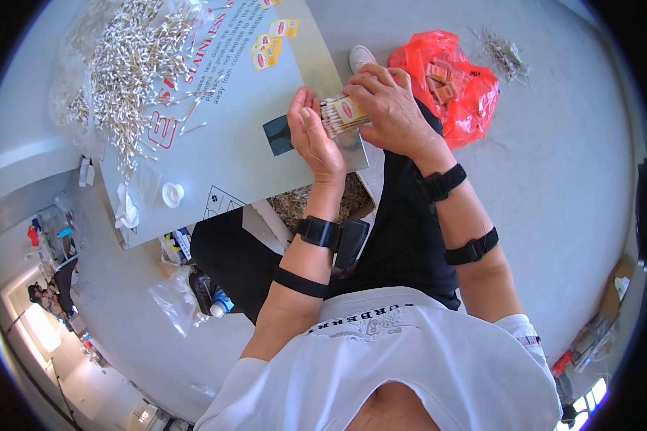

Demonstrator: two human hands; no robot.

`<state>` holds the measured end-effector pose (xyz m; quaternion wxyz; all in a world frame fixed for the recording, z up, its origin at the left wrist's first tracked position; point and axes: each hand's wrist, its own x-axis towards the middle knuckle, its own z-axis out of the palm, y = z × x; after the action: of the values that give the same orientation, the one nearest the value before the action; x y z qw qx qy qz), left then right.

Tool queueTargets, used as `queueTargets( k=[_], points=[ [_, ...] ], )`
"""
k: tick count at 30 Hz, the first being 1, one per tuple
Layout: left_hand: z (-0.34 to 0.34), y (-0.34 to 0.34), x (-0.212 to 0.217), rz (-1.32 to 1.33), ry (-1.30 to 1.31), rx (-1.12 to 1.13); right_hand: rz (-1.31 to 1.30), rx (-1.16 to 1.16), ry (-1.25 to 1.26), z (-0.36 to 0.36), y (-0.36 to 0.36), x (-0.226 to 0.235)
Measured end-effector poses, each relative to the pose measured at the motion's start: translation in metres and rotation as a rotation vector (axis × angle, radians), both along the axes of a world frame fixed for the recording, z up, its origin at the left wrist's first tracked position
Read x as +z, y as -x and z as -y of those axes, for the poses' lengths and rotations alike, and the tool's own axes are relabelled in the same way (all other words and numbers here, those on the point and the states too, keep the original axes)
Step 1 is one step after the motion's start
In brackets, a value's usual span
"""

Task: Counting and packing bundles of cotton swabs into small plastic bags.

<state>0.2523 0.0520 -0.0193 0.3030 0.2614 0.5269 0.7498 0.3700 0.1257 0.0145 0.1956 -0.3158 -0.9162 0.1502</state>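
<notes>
Cotton swabs at a table (251,176), worked above its near right corner. The right hand (395,111) pinches a bundle of swabs (329,118) bearing a yellow label (349,109); the left hand (315,140) is cupped at the tips, fingers extended, contact uncertain. This bundle appears gathered; whether it is sealed cannot be told. Evidently left are the loose heap (133,65) toward the far left corner and spare labels (267,52) near the right edge. Beyond that edge, a red bag (474,122) holds small packs (444,92).
</notes>
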Motion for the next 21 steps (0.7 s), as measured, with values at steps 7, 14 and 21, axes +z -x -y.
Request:
queueTargets(
  k=[7, 14, 21],
  points=[
    [0.001, -0.002, 0.0, 0.013, -0.005, -0.009, -0.028, 0.038, 0.0, -0.002, 0.008, -0.003],
    [-0.006, -0.012, 0.003, 0.153, -0.049, 0.018, 0.007, 0.108, -0.046, -0.004, 0.022, -0.004],
    [-0.006, -0.011, 0.008, 0.161, 0.015, -0.028, 0.007, 0.139, 0.004, -0.008, 0.02, -0.003]
  ],
)
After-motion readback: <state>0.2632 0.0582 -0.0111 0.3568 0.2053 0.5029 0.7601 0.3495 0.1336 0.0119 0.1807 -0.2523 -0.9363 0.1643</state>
